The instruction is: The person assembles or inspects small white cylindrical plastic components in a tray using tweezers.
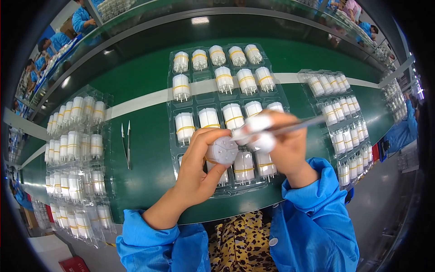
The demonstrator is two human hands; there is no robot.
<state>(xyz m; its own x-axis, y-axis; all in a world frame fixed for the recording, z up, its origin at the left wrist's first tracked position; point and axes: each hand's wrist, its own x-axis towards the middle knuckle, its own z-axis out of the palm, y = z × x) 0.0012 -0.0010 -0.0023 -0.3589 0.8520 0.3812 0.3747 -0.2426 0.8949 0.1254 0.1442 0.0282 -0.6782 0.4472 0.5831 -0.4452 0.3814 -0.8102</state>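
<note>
My left hand (pixel 197 170) grips a white capped cylinder (pixel 223 152) with its round pinned end facing up. The fingers wrap round its side. In my right hand (pixel 287 152) is a slim metal tool that looks like tweezers (pixel 301 123), blurred by motion; its working end is over the cylinder's pinned end. White covers (pixel 263 141) sit on some right fingertips. Both hands are above the near part of a clear plastic tray (pixel 204 77), which carries rows of white cylinders (pixel 224 79) with yellow bands and metal pins pointing toward me.
Stacked trays of similar cylinders stand at the left (pixel 74 145) and right (pixel 340 111). A second pair of tweezers (pixel 128 147) lies on the green table (pixel 140 131) left of the middle tray. A metal rail (pixel 272 16) crosses the far side. Several people in blue work beyond.
</note>
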